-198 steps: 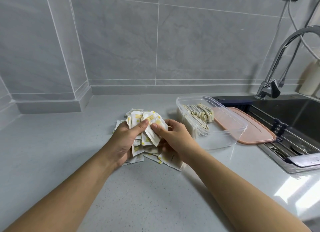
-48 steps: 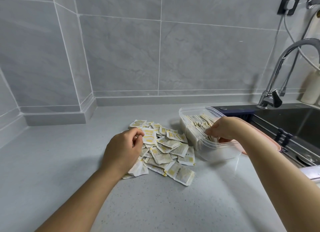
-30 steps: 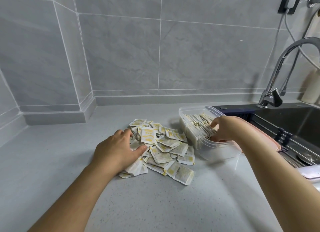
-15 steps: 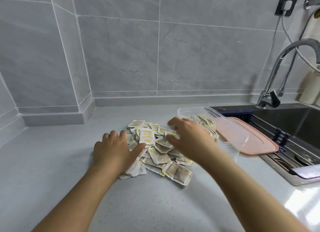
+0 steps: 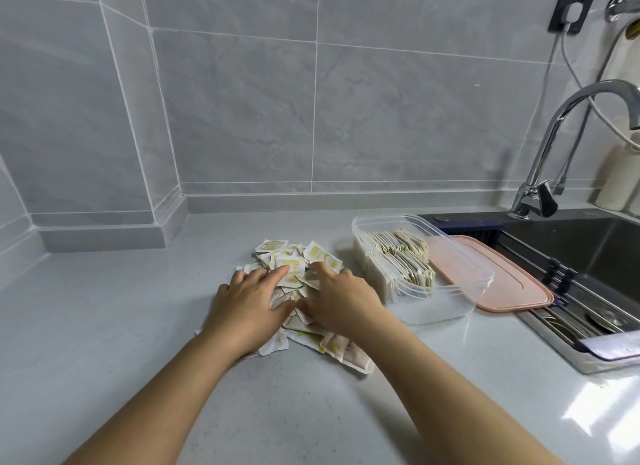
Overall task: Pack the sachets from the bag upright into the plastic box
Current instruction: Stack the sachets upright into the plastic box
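I have my left hand (image 5: 247, 308) and right hand (image 5: 343, 301) flat, fingers spread, side by side on the loose sachets (image 5: 294, 256) heaped on the worktop (image 5: 121, 326). Just right stands the plastic box (image 5: 446, 308), holding upright sachets (image 5: 398, 256).

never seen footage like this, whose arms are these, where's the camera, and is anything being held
No machine here: these are a person's two bare arms, filmed by one wide-angle camera worn on the head, looking forward and down. The left hand and right hand rest flat on a pile of loose sachets on the grey counter; neither visibly grips anything. To the right stands a clear plastic box with packed sachets standing in a row inside, then a pink lid and the sink.
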`<state>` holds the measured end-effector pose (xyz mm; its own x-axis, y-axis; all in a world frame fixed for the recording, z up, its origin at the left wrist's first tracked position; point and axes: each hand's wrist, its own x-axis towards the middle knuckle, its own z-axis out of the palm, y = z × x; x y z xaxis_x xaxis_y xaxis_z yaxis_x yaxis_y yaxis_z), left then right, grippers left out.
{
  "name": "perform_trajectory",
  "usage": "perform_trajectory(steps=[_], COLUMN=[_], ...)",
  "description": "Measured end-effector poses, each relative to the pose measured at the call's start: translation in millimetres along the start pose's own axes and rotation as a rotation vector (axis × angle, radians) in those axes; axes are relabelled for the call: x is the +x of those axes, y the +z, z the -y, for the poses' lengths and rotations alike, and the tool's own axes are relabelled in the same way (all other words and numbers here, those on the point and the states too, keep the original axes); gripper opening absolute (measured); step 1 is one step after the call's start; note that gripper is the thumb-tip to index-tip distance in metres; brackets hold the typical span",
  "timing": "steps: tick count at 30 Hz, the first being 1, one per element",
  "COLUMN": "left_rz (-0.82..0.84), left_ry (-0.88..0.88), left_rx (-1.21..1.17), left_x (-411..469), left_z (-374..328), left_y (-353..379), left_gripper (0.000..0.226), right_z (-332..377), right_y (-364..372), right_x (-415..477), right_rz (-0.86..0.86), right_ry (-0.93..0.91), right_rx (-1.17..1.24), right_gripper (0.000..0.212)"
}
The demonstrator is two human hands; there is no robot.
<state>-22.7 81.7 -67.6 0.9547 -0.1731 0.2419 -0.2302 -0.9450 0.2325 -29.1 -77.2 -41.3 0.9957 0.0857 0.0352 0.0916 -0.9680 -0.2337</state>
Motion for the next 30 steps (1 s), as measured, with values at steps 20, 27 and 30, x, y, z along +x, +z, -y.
perform_trajectory(steps=[20,27,30], left_rz=[-0.386,-0.45,-0.462], left_ry=[0.024,-0.126,-0.165], left_rx=[-0.558,-0.76,-0.892], left_x=[-1,-1,-3], left_z=[-2,1,-2], left_y=[-15,-24,-28], left_gripper=[0.007,0.018,0.026], right_z=[-13,-10,-8], right_y=[3,-2,-4], right_x=[7,2,-1], right_rz=[-0.268,-0.299,-0.246], right_ry=[-0.119,-0.093,-0.1], right_rx=[0.262,0.62,0.883], right_gripper=[0.02,0.015,0.016])
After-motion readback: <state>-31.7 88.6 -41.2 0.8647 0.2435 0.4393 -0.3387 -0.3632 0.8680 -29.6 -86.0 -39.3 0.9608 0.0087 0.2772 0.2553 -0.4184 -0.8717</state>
